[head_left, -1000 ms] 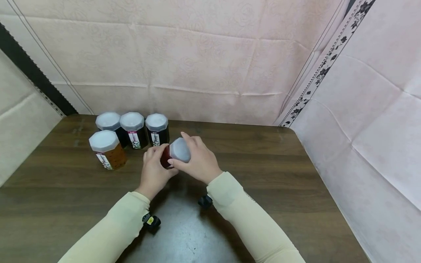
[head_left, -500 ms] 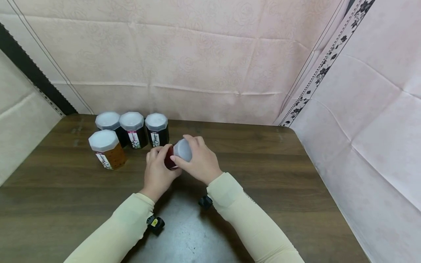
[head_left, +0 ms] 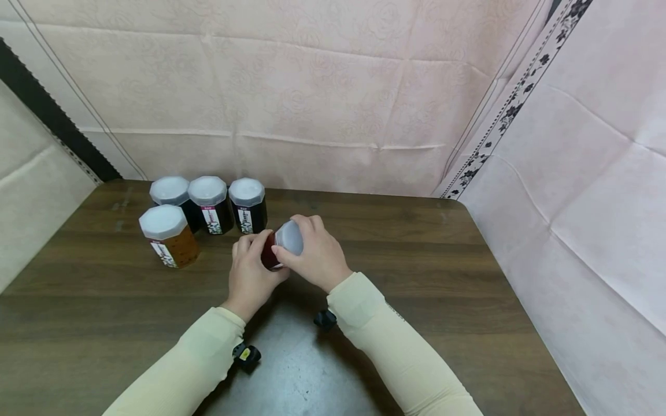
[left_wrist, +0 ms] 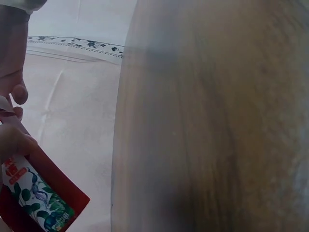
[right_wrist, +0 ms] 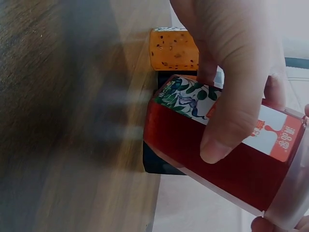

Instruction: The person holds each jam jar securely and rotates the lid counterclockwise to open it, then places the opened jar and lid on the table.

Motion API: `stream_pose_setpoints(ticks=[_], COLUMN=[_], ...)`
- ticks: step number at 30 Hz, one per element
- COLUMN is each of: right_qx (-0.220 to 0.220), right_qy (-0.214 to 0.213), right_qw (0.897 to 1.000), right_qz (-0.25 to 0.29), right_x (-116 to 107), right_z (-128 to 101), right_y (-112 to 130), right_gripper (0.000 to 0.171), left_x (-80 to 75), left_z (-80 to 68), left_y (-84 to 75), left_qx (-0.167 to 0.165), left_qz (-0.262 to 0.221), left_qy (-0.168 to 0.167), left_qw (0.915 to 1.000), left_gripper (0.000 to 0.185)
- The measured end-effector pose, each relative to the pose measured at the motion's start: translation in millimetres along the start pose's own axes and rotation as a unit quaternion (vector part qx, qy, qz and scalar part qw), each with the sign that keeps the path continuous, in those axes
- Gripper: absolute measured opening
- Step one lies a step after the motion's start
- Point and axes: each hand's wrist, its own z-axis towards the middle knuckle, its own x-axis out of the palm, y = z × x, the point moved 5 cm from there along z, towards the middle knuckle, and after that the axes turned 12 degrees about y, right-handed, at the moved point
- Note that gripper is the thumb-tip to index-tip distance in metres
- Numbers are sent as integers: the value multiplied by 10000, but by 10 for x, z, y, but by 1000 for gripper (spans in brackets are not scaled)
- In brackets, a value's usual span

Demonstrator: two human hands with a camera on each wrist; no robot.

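A jar of dark red contents (head_left: 267,253) is held tilted above the table, its whitish octagonal lid (head_left: 289,237) leaning up to the right. My left hand (head_left: 250,274) grips the jar's body; in the right wrist view its thumb (right_wrist: 227,135) lies across the red side and the printed label (right_wrist: 273,133). My right hand (head_left: 316,254) holds the lid between thumb and fingers. In the left wrist view, only the jar's red lower end (left_wrist: 63,193) and label show clearly. Whether the lid has turned cannot be told.
An orange-brown jar (head_left: 179,245) with dark specks stands at the left. Behind it are three dark jars: one at the left (head_left: 191,215), one in the middle (head_left: 222,216), one at the right (head_left: 255,216). The wooden table (head_left: 406,248) ends at pale cloth walls (head_left: 322,104).
My left hand and the red jar have shifted slightly to the right and tilted a little. My right hand stays on the lid, almost still. The standing jars have not moved.
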Motion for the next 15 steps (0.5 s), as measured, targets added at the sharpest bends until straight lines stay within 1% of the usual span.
stream_pose_setpoints(ticks=[6,15], right_qx=[-41,-7], right_qy=[-19,38], right_qw=[9999,10000], right_qz=[94,23], right_x=[-24,-54], right_z=[-17,-38], right_y=[21,32], right_gripper=[62,62], left_x=[-9,-20], left_z=[-18,-42], left_y=[-14,-25], left_qx=[139,271], left_qz=[147,174], left_qy=[-68,7], left_qw=[9998,9995], left_gripper=[73,74])
